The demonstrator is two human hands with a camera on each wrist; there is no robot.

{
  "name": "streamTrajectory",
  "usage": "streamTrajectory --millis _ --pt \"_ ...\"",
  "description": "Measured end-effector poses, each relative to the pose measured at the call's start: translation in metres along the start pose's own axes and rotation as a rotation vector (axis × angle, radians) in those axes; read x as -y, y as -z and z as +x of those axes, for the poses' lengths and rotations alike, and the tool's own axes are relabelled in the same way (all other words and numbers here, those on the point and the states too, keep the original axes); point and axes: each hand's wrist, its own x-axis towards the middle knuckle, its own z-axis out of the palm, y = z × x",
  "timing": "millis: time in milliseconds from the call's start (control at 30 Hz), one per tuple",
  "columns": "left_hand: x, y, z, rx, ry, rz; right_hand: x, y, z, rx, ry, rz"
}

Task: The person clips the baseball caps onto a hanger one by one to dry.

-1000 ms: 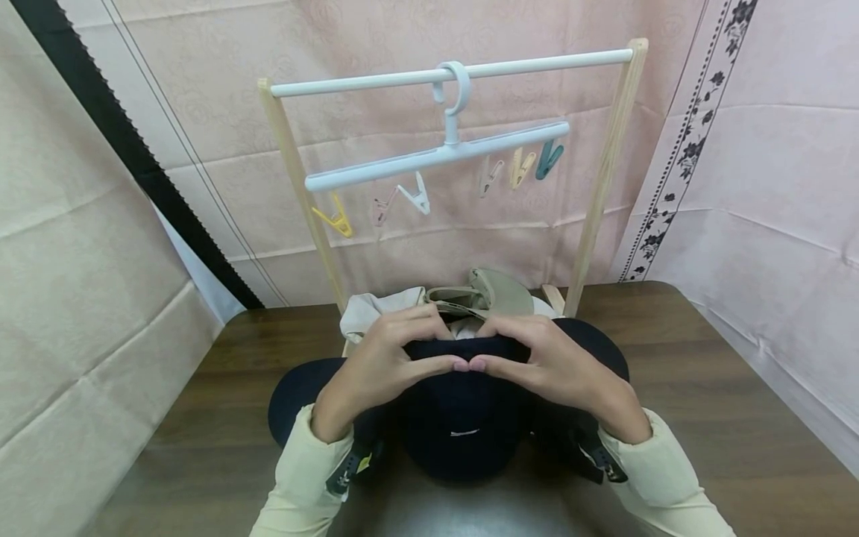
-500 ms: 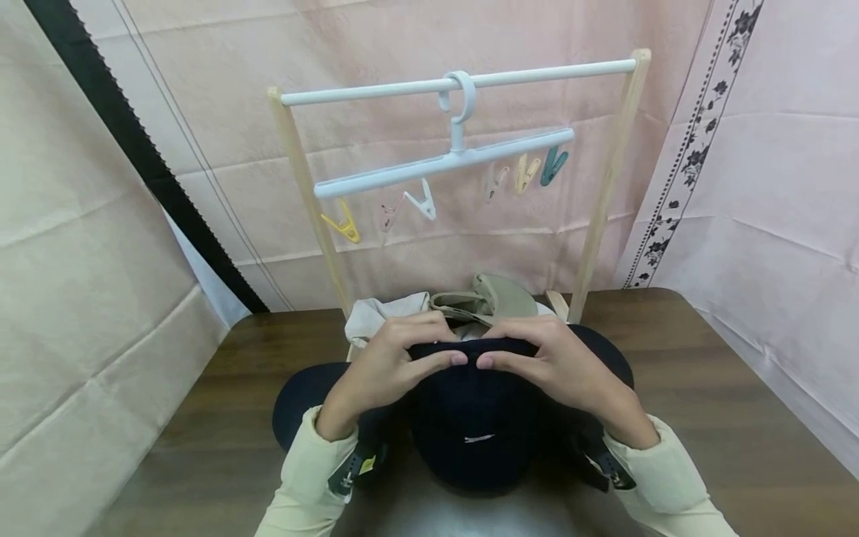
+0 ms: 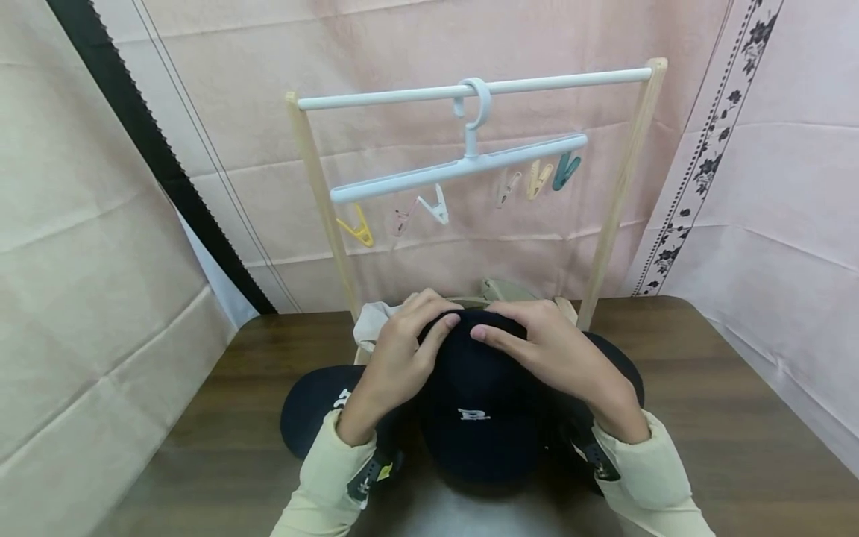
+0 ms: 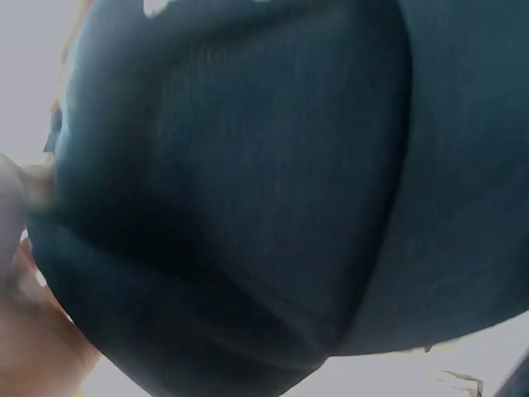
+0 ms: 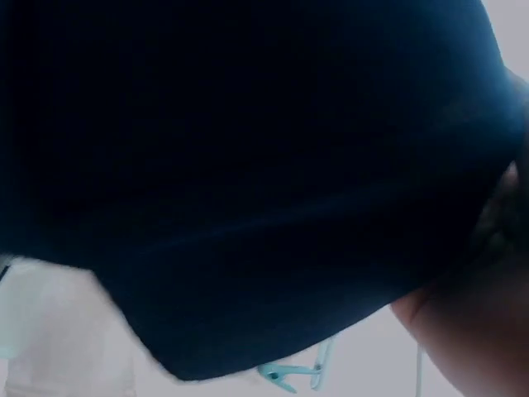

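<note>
A dark navy cap (image 3: 479, 380) with a small white emblem stands in the middle of the head view, its brim towards me. My left hand (image 3: 406, 358) grips its upper left, thumb on the near side and fingers over the far side. On the upper right my right hand (image 3: 550, 354) holds it the same way, thumb laid across the crown. Dark cloth of the cap (image 4: 273, 165) fills most of the left wrist view. In the right wrist view the cap (image 5: 248, 165) hides nearly everything, with part of the hand at the right edge.
Another navy cap (image 3: 315, 406) lies at the left and a dark one (image 3: 617, 365) at the right. Behind are a pale cloth item (image 3: 371, 322) and an olive one (image 3: 506, 291). A light blue hanger (image 3: 463, 168) with several clothespins hangs from a rack bar (image 3: 564, 80).
The cap's crown has tipped up and its emblem now shows more fully. My thumbs have shifted upward on it, the left one now pointing up. The view has shifted slightly.
</note>
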Motion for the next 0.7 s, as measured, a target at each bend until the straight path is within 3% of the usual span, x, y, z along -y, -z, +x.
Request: streamTrajectory --millis 133,467,700 --pt "0.002 0.002 0.001 -0.058 0.043 -0.019 0.004 -0.003 0.008 0.002 -0.003 -0.049" --pt "0.012 0.001 0.000 -0.121 0.119 -0.133 0.010 -0.013 0.019 -0.166 0.029 -0.327" --pt "0.024 0.000 0.001 -0.133 0.188 -0.185 0.004 -0.015 0.023 -0.174 0.021 -0.362"
